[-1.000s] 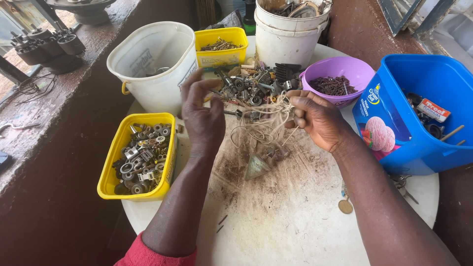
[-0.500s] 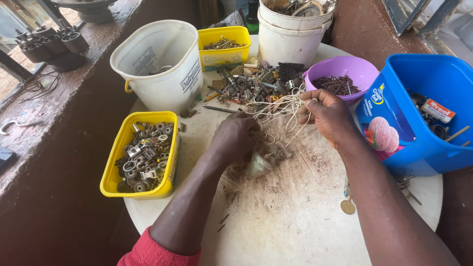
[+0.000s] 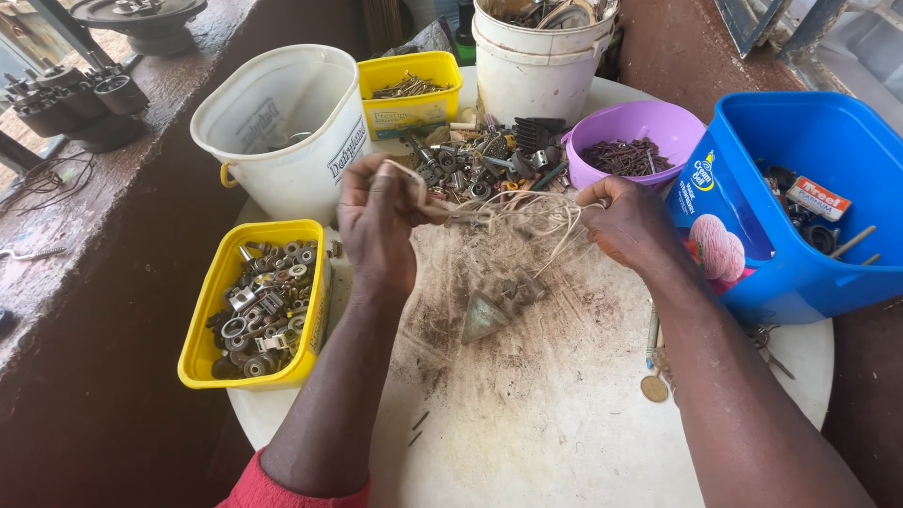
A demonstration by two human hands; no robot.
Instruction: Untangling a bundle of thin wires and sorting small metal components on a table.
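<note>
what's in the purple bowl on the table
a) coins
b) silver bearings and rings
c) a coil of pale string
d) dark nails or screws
d: the purple bowl holds a small heap of dark nails or screws; the bearings and rings lie in the yellow tray at the left, and the pale strands are stretched between the left hand and right hand.

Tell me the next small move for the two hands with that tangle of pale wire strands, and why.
Probably draw the hands slowly apart to tease the strands loose. The left hand and the right hand each pinch an end of the pale wire tangle, which sags in loops between them just above the round white table, close to the pile of small metal parts, where it could snag.
</note>
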